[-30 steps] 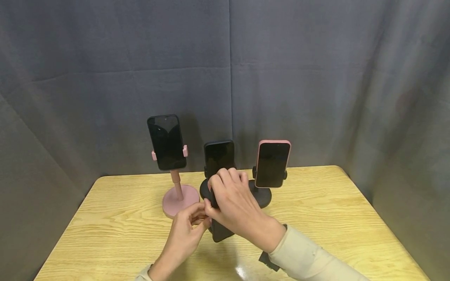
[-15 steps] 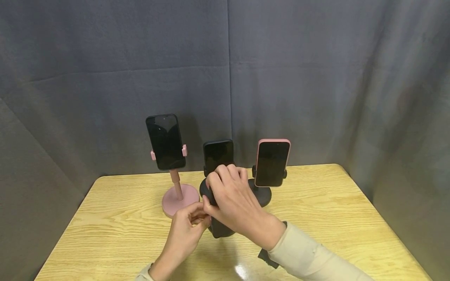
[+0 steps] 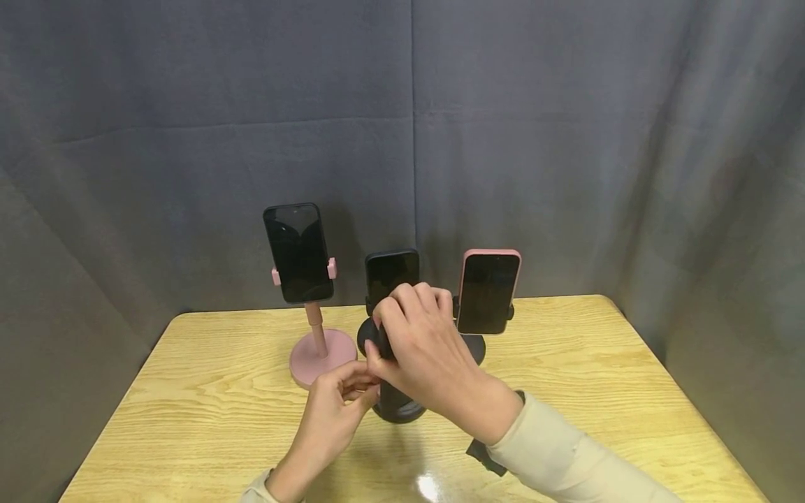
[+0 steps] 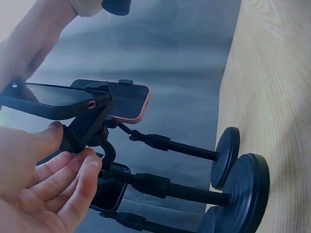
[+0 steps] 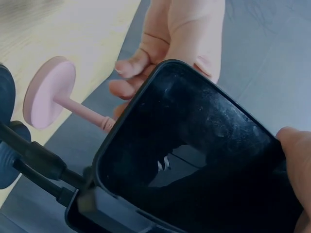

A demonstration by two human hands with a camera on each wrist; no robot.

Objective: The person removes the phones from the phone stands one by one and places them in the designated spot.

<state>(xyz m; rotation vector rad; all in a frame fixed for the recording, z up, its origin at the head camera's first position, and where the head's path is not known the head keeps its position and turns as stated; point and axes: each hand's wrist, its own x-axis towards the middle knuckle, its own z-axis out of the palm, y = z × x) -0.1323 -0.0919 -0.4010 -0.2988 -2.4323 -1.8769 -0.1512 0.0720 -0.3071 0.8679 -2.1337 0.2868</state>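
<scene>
My right hand (image 3: 434,349) grips a black smartphone (image 5: 194,141), its thumb (image 5: 296,167) along one edge. The phone's other edge sits at the clamp (image 4: 85,128) of a black phone stand, whose round base (image 3: 400,413) shows below my hands. My left hand (image 3: 333,412) pinches the side of that clamp between thumb and fingertips, as the left wrist view shows. From the head view, my right hand hides most of the phone and the clamp.
Behind stand a pink phone stand (image 3: 323,356) with a black phone (image 3: 298,253), a dark-cased phone (image 3: 391,269) on a black stand, and a pink-cased phone (image 3: 489,292) on another black stand. A small black object (image 3: 486,457) lies by my right sleeve. Grey curtains enclose the wooden table (image 3: 189,419).
My right hand has risen slightly, and the phone has tilted so its lower end no longer shows, exposing the stand's base. My left hand stays nearly in place at the clamp.
</scene>
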